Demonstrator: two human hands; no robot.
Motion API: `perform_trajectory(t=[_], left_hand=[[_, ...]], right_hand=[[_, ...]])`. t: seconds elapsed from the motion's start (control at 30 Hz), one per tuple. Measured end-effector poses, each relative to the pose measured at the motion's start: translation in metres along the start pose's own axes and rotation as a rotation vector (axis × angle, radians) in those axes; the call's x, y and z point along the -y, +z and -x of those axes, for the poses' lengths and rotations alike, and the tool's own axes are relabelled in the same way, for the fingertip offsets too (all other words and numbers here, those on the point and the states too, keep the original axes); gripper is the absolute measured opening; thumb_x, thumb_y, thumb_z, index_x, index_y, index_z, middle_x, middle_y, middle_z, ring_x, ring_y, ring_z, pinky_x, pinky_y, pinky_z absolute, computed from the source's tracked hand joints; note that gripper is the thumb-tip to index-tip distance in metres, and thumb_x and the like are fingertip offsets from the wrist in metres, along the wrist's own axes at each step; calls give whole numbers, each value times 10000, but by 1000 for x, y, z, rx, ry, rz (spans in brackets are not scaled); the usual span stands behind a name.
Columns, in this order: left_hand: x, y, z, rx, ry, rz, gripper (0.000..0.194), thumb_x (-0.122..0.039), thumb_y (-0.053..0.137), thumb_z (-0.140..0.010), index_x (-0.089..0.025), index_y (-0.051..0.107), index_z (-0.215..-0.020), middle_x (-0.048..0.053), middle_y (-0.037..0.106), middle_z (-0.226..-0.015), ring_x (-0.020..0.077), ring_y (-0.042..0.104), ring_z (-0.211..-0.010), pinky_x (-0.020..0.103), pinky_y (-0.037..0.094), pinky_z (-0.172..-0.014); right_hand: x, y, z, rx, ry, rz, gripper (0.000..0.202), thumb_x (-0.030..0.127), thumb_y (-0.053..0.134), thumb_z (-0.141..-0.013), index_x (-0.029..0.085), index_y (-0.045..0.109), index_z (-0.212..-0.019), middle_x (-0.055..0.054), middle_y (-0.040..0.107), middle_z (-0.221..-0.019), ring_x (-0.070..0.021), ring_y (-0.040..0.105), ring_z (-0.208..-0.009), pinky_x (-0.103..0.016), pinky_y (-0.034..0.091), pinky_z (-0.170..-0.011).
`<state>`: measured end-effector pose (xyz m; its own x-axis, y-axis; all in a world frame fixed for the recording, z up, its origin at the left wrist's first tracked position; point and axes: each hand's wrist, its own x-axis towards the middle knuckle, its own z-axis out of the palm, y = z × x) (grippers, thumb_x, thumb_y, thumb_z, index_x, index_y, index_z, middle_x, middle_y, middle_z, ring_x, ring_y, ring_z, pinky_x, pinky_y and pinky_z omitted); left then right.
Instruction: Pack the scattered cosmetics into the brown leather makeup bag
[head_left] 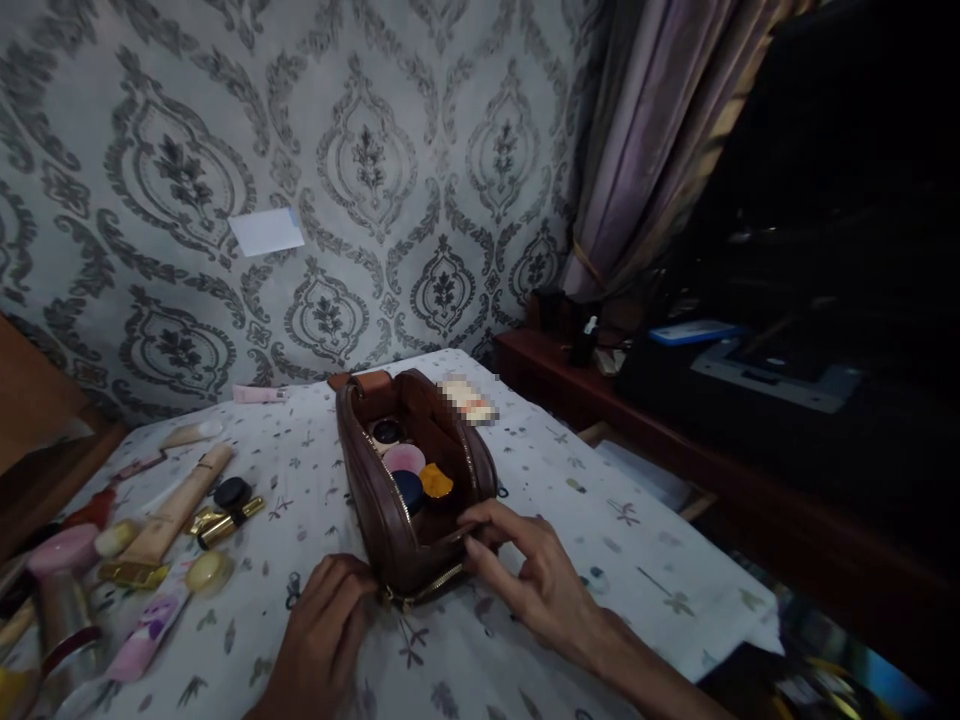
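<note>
The grip of the right hand (541,575) pinches the near right part of the rim of a brown bag (358,485) between thumb and fingers. The left hand (324,625) has its fingers bent against the bag's near left corner; whether its grip holds anything there, I cannot tell. The bag stands unzipped in the middle of the cloth-covered tabletop (555,650). Inside lie a black round case (388,431), a pink round item (405,459), a dark blue round item (407,491) and a yellow item (436,481). Just beyond its right side is a pixelated item (466,400). To the left are spread a gold tube (231,522), a black round lid (232,491), a small yellowish jar (208,572), a beige tube (180,505) and, nearer, a pink-and-purple tube (150,635). A pale pink tube (257,394) lies at the far left edge, before the patterned wall (367,200). A purple curtain (645,130) hangs at far right.
</note>
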<state>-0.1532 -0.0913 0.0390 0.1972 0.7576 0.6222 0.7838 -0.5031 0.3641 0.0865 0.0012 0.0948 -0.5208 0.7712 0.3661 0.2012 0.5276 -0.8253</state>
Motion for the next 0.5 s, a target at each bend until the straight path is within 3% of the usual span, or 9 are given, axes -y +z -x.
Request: perform_trajectory(t=[0.13,0.3,0.4,0.5], left_hand=[[7,1,4,43,-57,18,211,-72,467,-885,-213,593,-978,52,655,-882,183,618,-841,291,531,-740],[13,2,4,58,-34,-5,219,-78,465,-873,-221,603,-967,57,669,-867,191,636,-816,293,549,-738],[16,4,5,41,-20,-22,241,-74,459,-863,-231,602,-978,48,672,-864,185,641,-807,280,553,-724],[19,5,7,28,-15,-25,241,-87,471,-860,-233,604,-997,45,681,-890,184,646,-835,275,557,-746]], right_hand=[[-5,2,1,-31,-26,-28,233,352,471,-942,188,629,-991,-4,659,-651,-136,635,-612,-228,492,-618],[-3,6,-1,-114,-67,0,266,313,479,-946,193,615,-1141,9,674,-645,-128,646,-594,-222,503,-609],[5,10,4,-171,-191,41,301,237,498,-936,218,568,-1228,18,695,-677,-121,667,-631,-207,513,-622],[13,21,9,-187,-358,149,316,177,553,-889,227,592,-1198,-8,727,-761,-145,697,-759,-234,533,-732]])
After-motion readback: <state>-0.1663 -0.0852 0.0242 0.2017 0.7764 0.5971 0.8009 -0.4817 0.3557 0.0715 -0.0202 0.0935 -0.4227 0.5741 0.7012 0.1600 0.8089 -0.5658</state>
